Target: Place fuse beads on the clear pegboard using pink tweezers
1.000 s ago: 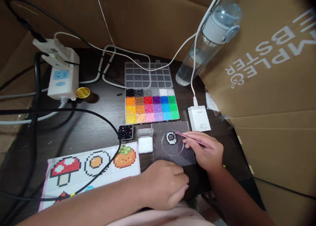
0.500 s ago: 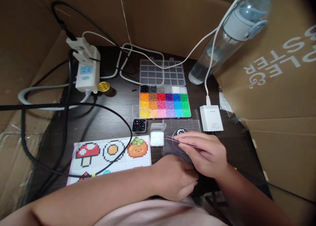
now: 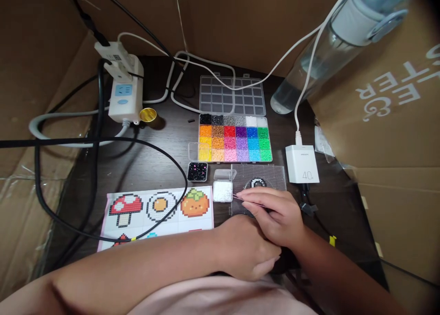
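My right hand (image 3: 277, 216) pinches thin metal tweezers (image 3: 237, 196), their tips at the right edge of a small open box of white beads (image 3: 222, 191). Under that hand lies a clear pegboard (image 3: 266, 170) carrying a partial outline of black and white beads (image 3: 257, 182); the hand covers part of it. Closed and palm down, my left hand (image 3: 252, 248) rests at the pegboard's near edge; whatever its fingers hold, if anything, is hidden. A second small box holds black beads (image 3: 197, 172) with a few pink ones.
Behind the pegboard sits a sorted tray of coloured beads (image 3: 235, 138) with its lid open. A pattern sheet (image 3: 161, 228) lies left, crossed by a black cable (image 3: 185, 182). A white charger (image 3: 302, 163), water bottle (image 3: 309, 72) and power strip (image 3: 125, 99) stand around.
My right hand has shifted left, bringing the tweezer tips from over the pegboard to the white bead box. My left hand stays in place. The camera view has moved slightly.
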The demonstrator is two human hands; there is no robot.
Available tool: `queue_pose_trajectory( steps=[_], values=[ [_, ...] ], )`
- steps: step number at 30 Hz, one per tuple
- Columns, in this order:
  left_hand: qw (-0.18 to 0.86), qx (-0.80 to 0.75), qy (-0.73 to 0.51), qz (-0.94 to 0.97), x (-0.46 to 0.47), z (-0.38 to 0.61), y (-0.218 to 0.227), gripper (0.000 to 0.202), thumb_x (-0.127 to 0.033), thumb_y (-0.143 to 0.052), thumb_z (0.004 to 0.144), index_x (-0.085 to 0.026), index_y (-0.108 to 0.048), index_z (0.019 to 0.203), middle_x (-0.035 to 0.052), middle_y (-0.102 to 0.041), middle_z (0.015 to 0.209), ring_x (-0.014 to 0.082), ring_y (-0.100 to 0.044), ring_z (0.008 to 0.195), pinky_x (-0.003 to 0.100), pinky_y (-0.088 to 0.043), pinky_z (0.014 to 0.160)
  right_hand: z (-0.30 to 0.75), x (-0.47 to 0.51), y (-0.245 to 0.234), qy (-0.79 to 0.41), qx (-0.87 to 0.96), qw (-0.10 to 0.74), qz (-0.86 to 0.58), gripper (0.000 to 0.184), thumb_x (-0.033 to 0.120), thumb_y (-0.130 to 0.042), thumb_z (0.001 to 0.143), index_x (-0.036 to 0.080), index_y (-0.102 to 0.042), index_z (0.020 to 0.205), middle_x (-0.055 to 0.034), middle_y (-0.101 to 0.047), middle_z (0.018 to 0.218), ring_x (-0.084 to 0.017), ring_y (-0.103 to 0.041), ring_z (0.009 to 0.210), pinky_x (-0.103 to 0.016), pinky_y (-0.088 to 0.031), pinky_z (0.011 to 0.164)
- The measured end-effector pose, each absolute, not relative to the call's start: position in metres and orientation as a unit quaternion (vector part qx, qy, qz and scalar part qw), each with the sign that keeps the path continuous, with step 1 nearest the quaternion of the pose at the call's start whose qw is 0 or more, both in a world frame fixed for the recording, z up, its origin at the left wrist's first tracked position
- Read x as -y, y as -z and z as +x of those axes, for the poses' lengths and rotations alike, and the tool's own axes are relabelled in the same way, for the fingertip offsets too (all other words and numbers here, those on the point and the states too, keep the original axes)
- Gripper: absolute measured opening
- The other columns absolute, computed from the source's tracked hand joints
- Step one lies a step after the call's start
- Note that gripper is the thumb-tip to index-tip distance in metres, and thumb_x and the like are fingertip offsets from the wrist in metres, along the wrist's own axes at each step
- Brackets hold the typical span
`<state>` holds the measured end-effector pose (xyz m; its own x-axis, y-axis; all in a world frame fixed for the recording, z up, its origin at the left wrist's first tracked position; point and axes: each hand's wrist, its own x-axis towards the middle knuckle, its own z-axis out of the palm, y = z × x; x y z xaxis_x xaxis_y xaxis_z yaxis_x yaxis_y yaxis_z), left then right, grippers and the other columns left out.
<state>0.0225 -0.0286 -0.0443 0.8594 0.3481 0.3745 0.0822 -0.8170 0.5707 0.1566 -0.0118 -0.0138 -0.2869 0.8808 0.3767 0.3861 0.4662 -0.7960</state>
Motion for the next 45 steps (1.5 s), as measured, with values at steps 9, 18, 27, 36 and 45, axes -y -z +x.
queue_pose_trajectory(
  steps=[9, 18, 27, 36, 45],
  values=[
    [0.28, -0.114, -0.23, 0.925, 0.0279, 0.0234, 0.0423, 0.015, -0.025, -0.061, 0.076, -0.02, -0.063, 0.062, -0.0001, -0.06, 0.057, 0.017, -0.046, 0.049, 0.035, -0.026, 0.046, 0.1562, 0.0117, 0.0144, -0.298, 0.745, 0.415, -0.429, 0.016, 0.003, -0.063, 0.083, 0.01, -0.076, 0.089, -0.0121, -0.078, 0.087, -0.016, -0.076, 0.082, -0.023, -0.063, 0.077],
    [0.291, -0.117, -0.222, 0.923, 0.0283, 0.0225, 0.0434, 0.018, -0.026, -0.06, 0.077, -0.021, -0.063, 0.06, -0.0006, -0.059, 0.055, 0.0172, -0.047, 0.049, 0.035, -0.026, 0.045, 0.1553, 0.0106, 0.0149, -0.308, 0.74, 0.413, -0.432, 0.017, 0.003, -0.063, 0.083, 0.012, -0.076, 0.089, -0.0102, -0.078, 0.086, -0.015, -0.076, 0.08, -0.021, -0.063, 0.076],
    [0.291, -0.114, -0.185, 0.932, 0.0272, 0.0234, 0.0398, 0.018, -0.026, -0.059, 0.079, -0.02, -0.064, 0.063, 0.0001, -0.062, 0.059, 0.0177, -0.05, 0.051, 0.035, -0.029, 0.046, 0.1556, 0.0113, 0.013, -0.306, 0.739, 0.415, -0.434, 0.017, 0.003, -0.063, 0.083, 0.012, -0.076, 0.088, -0.0102, -0.078, 0.086, -0.016, -0.076, 0.081, -0.021, -0.063, 0.076],
    [0.296, -0.107, -0.183, 0.931, 0.027, 0.023, 0.0402, 0.019, -0.025, -0.057, 0.081, -0.02, -0.063, 0.064, 0.0007, -0.063, 0.06, 0.0175, -0.052, 0.053, 0.035, -0.031, 0.047, 0.157, 0.0113, 0.0146, -0.311, 0.741, 0.403, -0.439, 0.019, 0.007, -0.062, 0.085, 0.017, -0.076, 0.092, -0.0078, -0.079, 0.087, -0.018, -0.076, 0.081, -0.027, -0.065, 0.074],
    [0.299, -0.11, -0.181, 0.93, 0.0268, 0.0226, 0.0387, 0.018, -0.024, -0.06, 0.078, -0.02, -0.064, 0.062, 0.0004, -0.063, 0.058, 0.0168, -0.05, 0.051, 0.034, -0.028, 0.046, 0.1573, 0.0119, 0.0128, -0.305, 0.743, 0.399, -0.441, 0.021, 0.006, -0.061, 0.085, 0.018, -0.077, 0.092, -0.0076, -0.079, 0.088, -0.018, -0.076, 0.081, -0.026, -0.064, 0.074]
  ],
)
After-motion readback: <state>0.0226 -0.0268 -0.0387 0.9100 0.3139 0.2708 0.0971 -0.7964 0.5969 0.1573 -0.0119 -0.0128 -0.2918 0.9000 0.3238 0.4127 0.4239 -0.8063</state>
